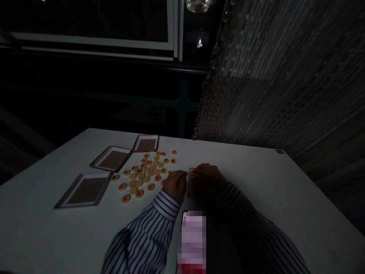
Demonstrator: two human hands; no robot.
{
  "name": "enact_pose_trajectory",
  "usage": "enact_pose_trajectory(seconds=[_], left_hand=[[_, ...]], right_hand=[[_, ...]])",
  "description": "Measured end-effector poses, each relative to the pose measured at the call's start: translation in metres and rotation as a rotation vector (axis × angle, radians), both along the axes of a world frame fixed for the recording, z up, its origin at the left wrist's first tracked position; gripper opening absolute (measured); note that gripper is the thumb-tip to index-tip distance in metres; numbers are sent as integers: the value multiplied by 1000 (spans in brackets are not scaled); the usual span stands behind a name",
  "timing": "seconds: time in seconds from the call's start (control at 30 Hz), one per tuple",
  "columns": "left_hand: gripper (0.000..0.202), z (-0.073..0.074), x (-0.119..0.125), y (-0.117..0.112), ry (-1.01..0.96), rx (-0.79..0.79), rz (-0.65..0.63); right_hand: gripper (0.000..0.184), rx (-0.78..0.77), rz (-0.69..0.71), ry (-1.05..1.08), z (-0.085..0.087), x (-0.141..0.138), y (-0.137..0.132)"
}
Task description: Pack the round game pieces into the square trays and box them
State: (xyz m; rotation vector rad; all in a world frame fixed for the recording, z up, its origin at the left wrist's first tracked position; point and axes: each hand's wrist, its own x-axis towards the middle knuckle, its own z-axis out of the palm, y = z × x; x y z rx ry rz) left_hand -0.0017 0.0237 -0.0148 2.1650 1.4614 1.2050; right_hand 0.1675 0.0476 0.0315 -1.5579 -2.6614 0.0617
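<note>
Several round cream game pieces (145,173) with red or black marks lie scattered on a white table (42,224). My left hand (174,184) rests at the right edge of the pile, fingers curled down onto the table. My right hand (209,174) is close beside it, fingers bent over a small narrow tray (191,184) that holds a row of pieces between the two hands. Both arms wear blue-striped white sleeves. What the fingertips pinch is hidden in the dim light.
Three shallow rectangular box trays lie on the table: one at front left (85,190), one in the middle (112,158), one further back (146,144). A phone (192,239) lies between my forearms. A beaded curtain (270,76) hangs at the right.
</note>
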Motion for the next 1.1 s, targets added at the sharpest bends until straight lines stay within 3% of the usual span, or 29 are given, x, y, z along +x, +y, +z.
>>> enact_pose_trajectory(seconds=[0.47,1.1], left_hand=[[23,-1,1,0,-6,89,26],[22,0,1,-1,6,80,40]], right_hand=[[32,-50,-19,-67,0,-3,0],[25,-18,-2,-72,5,-2,-1]])
